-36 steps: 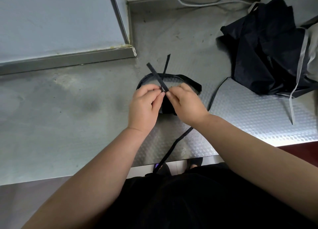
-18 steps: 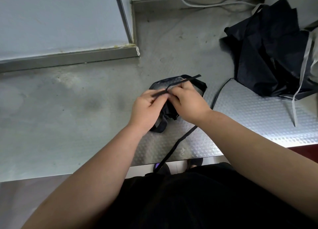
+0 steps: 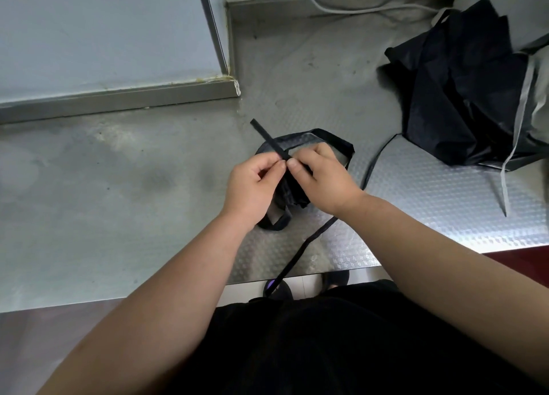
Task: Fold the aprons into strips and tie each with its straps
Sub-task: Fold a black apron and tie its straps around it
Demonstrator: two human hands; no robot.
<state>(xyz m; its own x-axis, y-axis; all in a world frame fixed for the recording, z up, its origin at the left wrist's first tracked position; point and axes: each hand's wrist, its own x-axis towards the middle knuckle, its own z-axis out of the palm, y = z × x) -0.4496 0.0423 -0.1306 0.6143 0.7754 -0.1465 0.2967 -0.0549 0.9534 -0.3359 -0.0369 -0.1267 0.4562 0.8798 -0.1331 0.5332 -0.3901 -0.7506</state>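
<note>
While both hands work at a knot, one black apron (image 3: pixel 290 193) lies folded into a compact bundle on the steel worktable (image 3: pixel 118 186), well to the left of the heap of unfolded aprons (image 3: pixel 463 97) and nearer the person than that heap. The left hand (image 3: pixel 252 186) and right hand (image 3: pixel 323 180) meet thumb to thumb over the bundle, each pinching the same black strap (image 3: pixel 267 137), whose free end juts up and away from the heap. The bundle sits directly beneath and between the two hands, its dark folds showing in the gap between the palms. A strap loop (image 3: pixel 323 132) arches just beyond the fingertips, on the side towards the heap.

The folding of this apron looks finished and the tying appears under way but not yet cinched. A second long strap (image 3: pixel 309 243) trails loose from below the heap, past the bundle and off the table's near edge. The heap itself, with a grey strap (image 3: pixel 517 133) hanging from it, looks untouched, so most of the job seems to lie ahead.
</note>
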